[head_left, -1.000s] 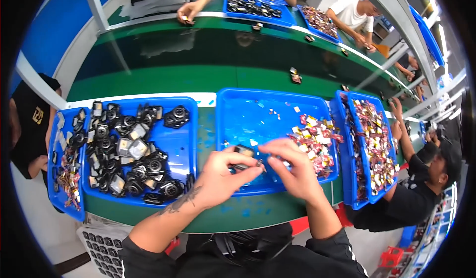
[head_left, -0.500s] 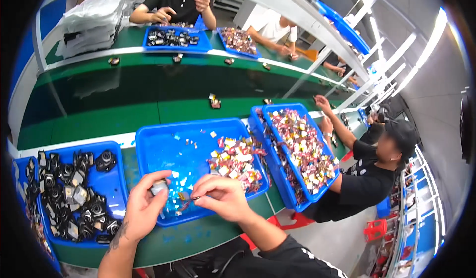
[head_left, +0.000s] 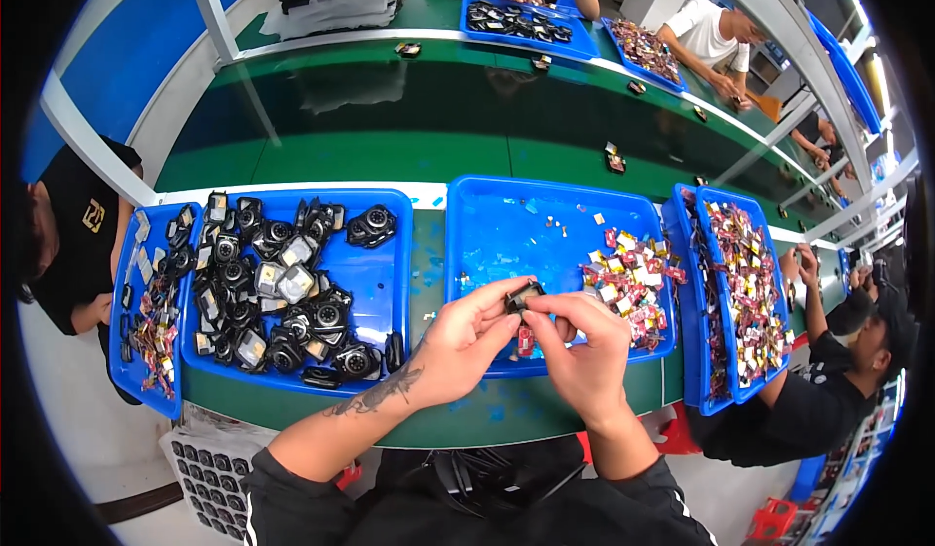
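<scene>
Hands came together since half a second ago, when they were apart; view swung too, trays now further right in frame. Left hand (head_left: 466,343) had thumb and fingers closed round the sides of a black casing (head_left: 523,296), held up over the middle blue tray (head_left: 497,210). Right hand (head_left: 589,349) was bunched, thumb and index pinched nearly together at the casing's near edge, touching it; couldn't tell if a small piece was also between those tips. Small red part (head_left: 526,340) showed just under the fingers, unclear whether hanging or lying in the tray. Tray's right side held a heap of red, white and yellow parts (head_left: 633,278). Left of it, another blue tray (head_left: 375,278) with piled black units (head_left: 282,298); to the right, stacked blue trays (head_left: 693,351), the top one full of similar small parts. Beyond, a green belt (head_left: 390,147) with a few assemblies (head_left: 615,159) spaced out. Far side: co-worker in white (head_left: 703,32) beside a tray of parts (head_left: 643,51), stacked plastic bags (head_left: 331,0) at far left
</scene>
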A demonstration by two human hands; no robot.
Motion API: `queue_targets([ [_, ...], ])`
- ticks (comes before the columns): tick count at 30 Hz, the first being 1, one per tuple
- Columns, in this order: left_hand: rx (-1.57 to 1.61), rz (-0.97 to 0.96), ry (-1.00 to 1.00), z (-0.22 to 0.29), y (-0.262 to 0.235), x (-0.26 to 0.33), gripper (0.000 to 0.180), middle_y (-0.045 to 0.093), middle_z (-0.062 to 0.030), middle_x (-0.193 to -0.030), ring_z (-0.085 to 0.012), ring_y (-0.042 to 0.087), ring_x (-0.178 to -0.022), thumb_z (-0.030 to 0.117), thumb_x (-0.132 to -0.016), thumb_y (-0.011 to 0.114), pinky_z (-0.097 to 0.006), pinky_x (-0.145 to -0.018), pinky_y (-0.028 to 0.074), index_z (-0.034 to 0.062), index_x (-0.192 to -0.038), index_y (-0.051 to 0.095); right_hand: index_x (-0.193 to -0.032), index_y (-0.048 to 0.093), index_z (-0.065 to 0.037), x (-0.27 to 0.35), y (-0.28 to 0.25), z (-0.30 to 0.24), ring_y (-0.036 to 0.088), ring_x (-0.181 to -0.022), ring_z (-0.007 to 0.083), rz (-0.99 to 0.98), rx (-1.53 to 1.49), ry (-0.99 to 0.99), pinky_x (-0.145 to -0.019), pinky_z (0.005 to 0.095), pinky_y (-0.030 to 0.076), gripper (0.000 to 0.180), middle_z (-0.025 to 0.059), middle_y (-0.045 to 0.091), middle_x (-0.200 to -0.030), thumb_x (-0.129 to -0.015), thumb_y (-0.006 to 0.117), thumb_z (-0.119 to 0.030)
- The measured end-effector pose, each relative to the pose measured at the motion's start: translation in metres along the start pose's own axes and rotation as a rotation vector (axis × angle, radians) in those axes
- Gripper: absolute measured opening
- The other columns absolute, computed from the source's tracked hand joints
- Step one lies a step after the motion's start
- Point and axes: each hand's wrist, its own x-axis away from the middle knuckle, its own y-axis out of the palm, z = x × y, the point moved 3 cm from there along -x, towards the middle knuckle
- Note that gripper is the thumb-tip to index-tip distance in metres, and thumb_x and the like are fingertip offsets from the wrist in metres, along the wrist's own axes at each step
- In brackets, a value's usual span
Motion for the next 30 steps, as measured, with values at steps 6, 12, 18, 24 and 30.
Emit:
queue_targets([
  [6, 0.025, -0.053, -0.019, 0.0064, -0.0046, 0.0006, 0.042, 0.058, -0.0107, -0.126, -0.0133, 0.056, -0.113, 0.0, -0.099, 0.044, -0.029, -0.098, 0.047, -0.0047, -0.141, 0.039, -0.089, 0.071, -0.003, -0.0002, 0.0046, -0.0024, 0.055, -0.052, 0.0104, 0.007, 0.014, -0.006, -0.048, 0.0251, 0.043, 0.013, 0.0064, 0.066, -0.074, -0.078, 0.073, 0.004],
  [12, -0.006, -0.074, -0.028, 0.0075, -0.0047, 0.0005, 0.043, 0.057, -0.0114, -0.126, -0.0142, 0.056, -0.114, 0.0, -0.1, 0.044, -0.029, -0.1, 0.046, -0.0047, -0.142, 0.038, -0.089, 0.071, -0.002, -0.0022, 0.0039, -0.003, 0.054, -0.053, 0.0108, 0.018, -0.029, -0.006, -0.049, 0.0252, 0.043, 0.013, 0.0075, 0.067, -0.078, -0.078, 0.073, 0.004],
  [18, 0.027, -0.095, -0.012, 0.0023, -0.003, 0.0001, 0.044, 0.056, -0.0122, -0.128, -0.0149, 0.055, -0.116, 0.0, -0.1, 0.042, -0.03, -0.101, 0.046, -0.0034, -0.143, 0.037, -0.088, 0.071, -0.003, -0.0024, 0.0037, 0.0027, 0.054, -0.056, 0.0116, 0.008, -0.056, 0.02, -0.05, 0.0256, 0.042, 0.013, 0.0067, 0.067, -0.076, -0.077, 0.073, 0.003],
  [24, -0.029, -0.109, -0.021, 0.0021, -0.0036, 0.0026, 0.043, 0.056, -0.0114, -0.128, -0.0143, 0.056, -0.114, 0.002, -0.101, 0.042, -0.03, -0.099, 0.046, -0.0032, -0.143, 0.038, -0.078, 0.067, -0.004, -0.0046, 0.0039, 0.0048, 0.05, -0.054, 0.0138, 0.009, -0.009, -0.003, -0.056, 0.0278, 0.043, 0.012, 0.0039, 0.061, -0.067, -0.072, 0.077, 0.0],
  [30, -0.139, -0.087, 0.039, 0.0051, -0.0022, 0.002, 0.041, 0.057, -0.009, -0.127, -0.0117, 0.054, -0.114, 0.005, -0.101, 0.042, -0.027, -0.096, 0.045, -0.0031, -0.142, 0.04, -0.078, 0.055, -0.002, -0.0087, 0.0, 0.001, 0.052, -0.067, 0.0148, 0.1, -0.045, -0.016, -0.063, 0.0281, 0.044, 0.024, 0.0059, 0.056, -0.076, -0.073, 0.077, 0.0],
])
